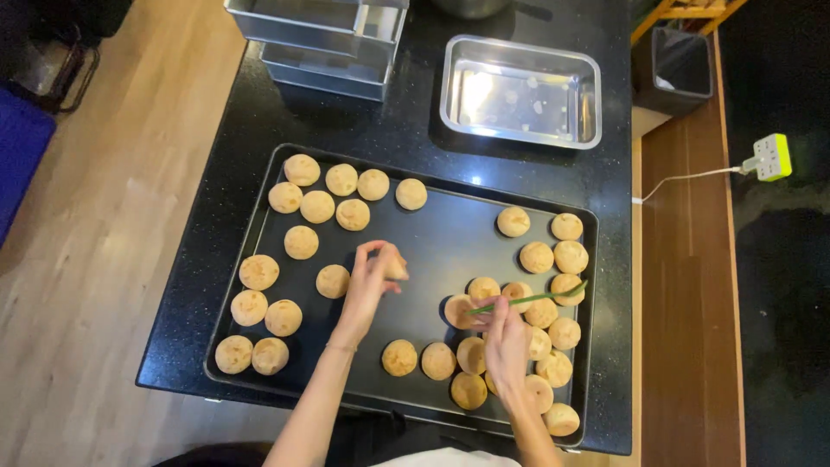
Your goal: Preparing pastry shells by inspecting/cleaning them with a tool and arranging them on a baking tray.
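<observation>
The left hand [370, 285] is raised over the middle of the dark baking tray [432, 229], its fingers [380, 252] closed around one small round bun [396, 266] held just above the tray's bare centre. The right hand [506, 342] is near the right cluster of buns, its fingers pinched on a thin green stick [532, 299] that points right and slightly far across them.

The bun looks light, with a pale, dry baked crust, so it should not slip, but it is probably hollow or soft inside and would dent or crack under a hard squeeze. A gentle hold by the sides, fingertips spread round the widest part, suits it best. The stick seems light and slightly bendy, best held close to its near end.

Far on the black bench [406, 130] stand a steel pan [520, 91] and stacked metal tins [324, 39].
</observation>
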